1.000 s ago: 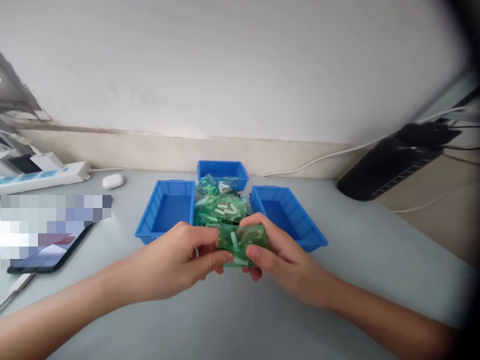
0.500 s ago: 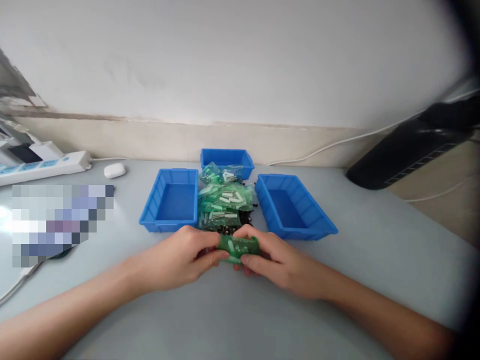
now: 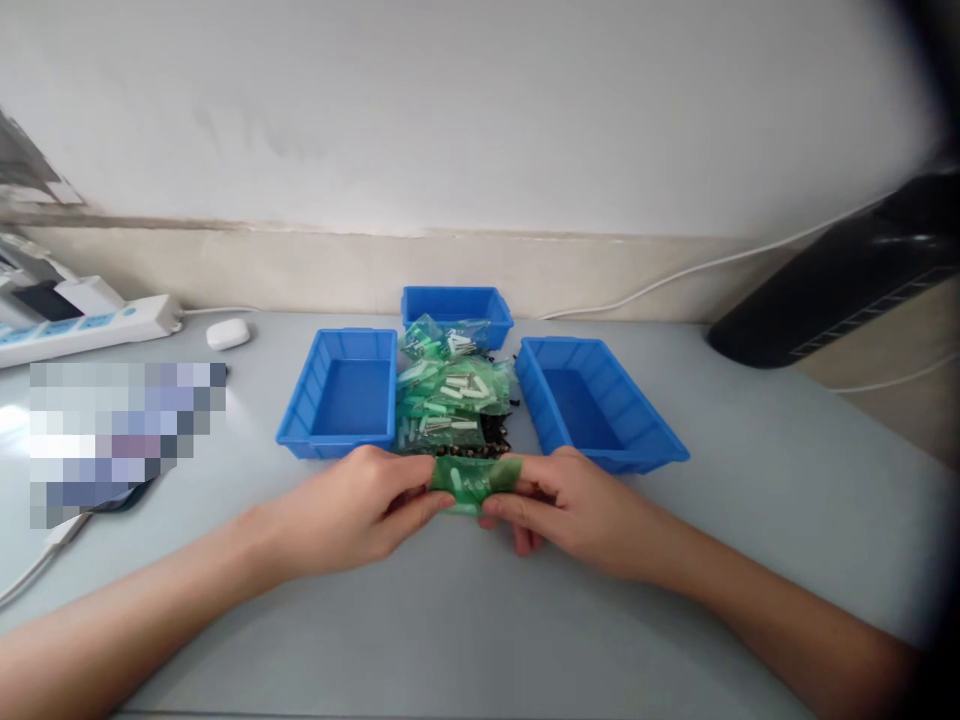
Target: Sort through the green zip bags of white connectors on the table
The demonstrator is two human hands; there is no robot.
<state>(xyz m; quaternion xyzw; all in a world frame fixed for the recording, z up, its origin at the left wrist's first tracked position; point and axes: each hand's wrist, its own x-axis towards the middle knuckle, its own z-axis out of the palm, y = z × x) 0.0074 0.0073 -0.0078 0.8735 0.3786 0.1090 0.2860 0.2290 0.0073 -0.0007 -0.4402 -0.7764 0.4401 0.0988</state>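
Between my two hands a small green see-through plastic bag (image 3: 472, 482) is held over the grey table, with pale rod-like pieces showing inside. My left hand (image 3: 375, 505) pinches its left side between thumb and fingers. On the right side, my right hand (image 3: 570, 510) grips it, thumb in front, index finger behind, and lower fingers curled below. Just beyond the hands lies a pile of similar green bags (image 3: 454, 385) containing white plugs and metal screws. Small dark pieces (image 3: 495, 432) lie loose beside and under the pile.
Blue bins stand around the pile: a left bin (image 3: 352, 395), a right bin (image 3: 585, 400) and a back bin (image 3: 454, 305). At left are a power strip (image 3: 97, 325), a white case (image 3: 228, 333) and a pixelated device (image 3: 127, 440). A black cylindrical object (image 3: 810, 290) leans at right.
The green bag has been spread flatter between my hands and raised slightly in view. My right hand's index finger has straightened along its upper edge. The view has shifted a little.
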